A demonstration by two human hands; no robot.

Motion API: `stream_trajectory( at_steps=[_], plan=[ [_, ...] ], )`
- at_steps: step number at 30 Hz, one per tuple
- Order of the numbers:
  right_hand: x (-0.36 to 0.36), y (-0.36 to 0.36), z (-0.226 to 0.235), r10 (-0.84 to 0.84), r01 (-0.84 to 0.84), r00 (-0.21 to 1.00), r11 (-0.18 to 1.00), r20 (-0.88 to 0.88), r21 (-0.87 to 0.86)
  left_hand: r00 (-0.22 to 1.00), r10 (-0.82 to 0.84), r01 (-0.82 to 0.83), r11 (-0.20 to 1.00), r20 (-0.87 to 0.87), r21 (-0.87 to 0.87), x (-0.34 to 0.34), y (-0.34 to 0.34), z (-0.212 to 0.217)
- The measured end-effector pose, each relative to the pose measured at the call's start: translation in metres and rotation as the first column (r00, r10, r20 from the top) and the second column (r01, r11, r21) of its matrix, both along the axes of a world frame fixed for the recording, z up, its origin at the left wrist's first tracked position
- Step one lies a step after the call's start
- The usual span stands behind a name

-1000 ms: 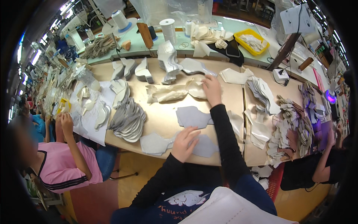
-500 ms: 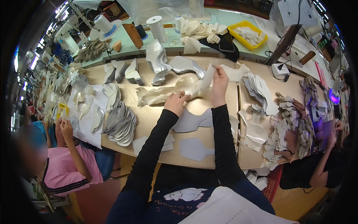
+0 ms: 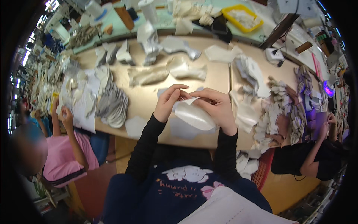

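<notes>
Sheet (image 3: 194, 118), glossy off-white, is up above table (image 3: 144, 99), over grey pieces (image 3: 182, 131). I see right hand (image 3: 219, 108) fingers pinching its far edge; left hand (image 3: 168, 101) fingers half-curled there, can't tell if gripping.

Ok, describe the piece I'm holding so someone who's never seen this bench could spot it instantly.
Find the long tan table, then the black-sleeved arms at its near side. The right hand pinches a glossy off-white piece, the left hand close beside it. Unlike the flat blue-grey pieces beneath, it is shiny, paler and lifted.
</notes>
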State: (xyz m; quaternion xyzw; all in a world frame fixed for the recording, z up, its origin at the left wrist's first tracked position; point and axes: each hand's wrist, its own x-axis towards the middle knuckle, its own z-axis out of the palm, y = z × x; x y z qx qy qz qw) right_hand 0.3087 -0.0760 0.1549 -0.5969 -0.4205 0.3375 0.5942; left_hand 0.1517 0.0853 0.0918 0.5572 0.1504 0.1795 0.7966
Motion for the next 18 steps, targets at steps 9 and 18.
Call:
stream_trajectory(
  at_steps=[9,18],
  plan=[
    [-0.07,-0.037,-0.065,-0.154,0.136,0.985,0.972,-0.079,-0.19,0.94,0.222,-0.217,0.975,-0.259,0.049,-0.075,-0.069,-0.006],
    [-0.108,-0.052,-0.067,0.172,-0.119,0.976,0.937,0.136,-0.327,0.94,0.254,-0.178,0.935,-0.229,0.306,-0.14,-0.095,-0.032]
  ],
)
